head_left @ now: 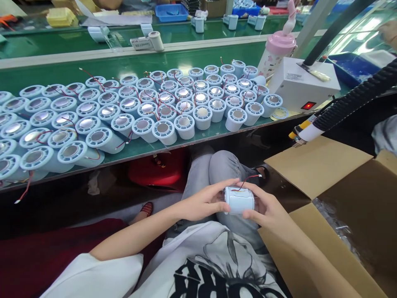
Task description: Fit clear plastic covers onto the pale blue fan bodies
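A light-blue cylindrical housing (pixel 239 200) lies on its side between my two hands, above my lap. Thin red and black wires with a small white plug come out at its top. My left hand (pixel 207 202) grips the left end, thumb in front and fingers behind. Around the right end closes my right hand (pixel 266 205), its thumb low at the front. Something clear, perhaps a plastic sleeve, shows at the ends of the housing; its shape is partly hidden by my fingers.
Rows of similar housings (pixel 184 121) stand on the green bench (pixel 198 138). A white box with a red switch (pixel 304 85), a pink-lidded bottle (pixel 273 51) and a black hose with a screwdriver-like tip (pixel 310 131) are at right. Below, an open carton (pixel 313 231) holds clear plastic pieces.
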A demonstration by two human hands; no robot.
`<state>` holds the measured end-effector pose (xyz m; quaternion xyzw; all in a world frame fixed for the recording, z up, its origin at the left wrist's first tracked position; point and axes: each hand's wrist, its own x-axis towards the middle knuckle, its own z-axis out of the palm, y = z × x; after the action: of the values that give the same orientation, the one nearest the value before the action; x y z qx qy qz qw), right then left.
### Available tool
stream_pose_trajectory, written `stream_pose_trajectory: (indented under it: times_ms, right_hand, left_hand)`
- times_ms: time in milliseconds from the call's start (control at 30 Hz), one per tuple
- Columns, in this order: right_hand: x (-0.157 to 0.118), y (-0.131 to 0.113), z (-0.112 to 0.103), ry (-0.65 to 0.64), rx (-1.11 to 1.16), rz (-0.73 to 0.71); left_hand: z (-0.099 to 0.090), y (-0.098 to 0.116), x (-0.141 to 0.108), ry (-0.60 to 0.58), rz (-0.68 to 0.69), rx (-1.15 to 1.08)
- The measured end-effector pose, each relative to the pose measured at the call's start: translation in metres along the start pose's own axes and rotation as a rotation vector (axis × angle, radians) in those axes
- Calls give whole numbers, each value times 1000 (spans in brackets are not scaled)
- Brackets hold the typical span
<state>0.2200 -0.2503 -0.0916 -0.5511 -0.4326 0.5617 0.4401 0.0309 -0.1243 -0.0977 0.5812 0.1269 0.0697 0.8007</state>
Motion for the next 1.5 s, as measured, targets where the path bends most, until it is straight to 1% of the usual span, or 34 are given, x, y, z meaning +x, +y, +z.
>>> stream_pose_trajectory:
  times_ms: [67, 100, 167, 233, 300, 400, 500, 567, 633, 733, 833, 900, 933, 1033, 1100, 1167, 1200, 1267, 1367, 1433, 1500]
  right_hand:
    - [-3, -6, -3, -51, 33, 8]
    - [-5, -9, -5, -57, 38, 5]
    - [-8, -14, -6, -46, 43, 3]
    - [-9, -17, -5, -33, 62, -2]
    - [-10, -18, -4, -26, 97, 13]
    - [-11, -20, -3, -23, 169, 71]
    - [-11, -21, -1, -34, 242, 99]
    - [-11, -22, 0, -45, 286, 105]
    - [-10, -22, 2, -57, 322, 130]
    - [-9, -21, 5, -79, 337, 190]
    - [-9, -20, 7, -75, 257, 229]
    - [-9, -20, 7, -32, 98, 191]
    - [-10, -20, 7, 2, 4, 136]
    - [-12, -21, 5, 94, -250, -122]
    - [-14, -21, 3, 105, -386, -304]
    - [-15, -21, 1, 90, -463, -416]
    - [-16, -21, 0, 88, -458, -435]
    - [-18, -21, -1, 81, -364, -387]
    - [-19, -24, -2, 56, -174, -266]
    - [-19, -26, -3, 53, -112, -222]
    - [-18, -27, -3, 65, -75, -189]
  left_hand:
    - [-1, 0, 2, 35, 13, -93]
    - [-1, 1, 2, 53, 18, -113]
    - [-3, 6, 3, 66, 22, -123]
    - [-4, 13, 2, 45, 27, -98]
    - [-4, 20, 0, 28, 49, -29]
    - [-4, 28, -4, 20, 97, 160]
    - [-4, 32, -7, 17, 167, 368]
    - [-4, 32, -9, 24, 210, 443]
    - [-3, 32, -10, 25, 217, 454]
    - [0, 33, -11, 29, 189, 422]
    - [4, 33, -11, 40, 163, 340]
    - [6, 34, -12, 58, 100, 256]
    - [7, 34, -12, 75, 60, 206]
    - [9, 34, -13, 109, -23, 29]
    - [8, 34, -13, 99, -54, -74]
    - [7, 34, -13, 62, -101, -88]
    - [6, 35, -13, 47, -119, -48]
    - [4, 36, -13, 32, -114, 87]
    - [4, 38, -13, 65, 10, 280]
    - [6, 38, -13, 78, 100, 334]
    - [9, 38, -12, 81, 152, 349]
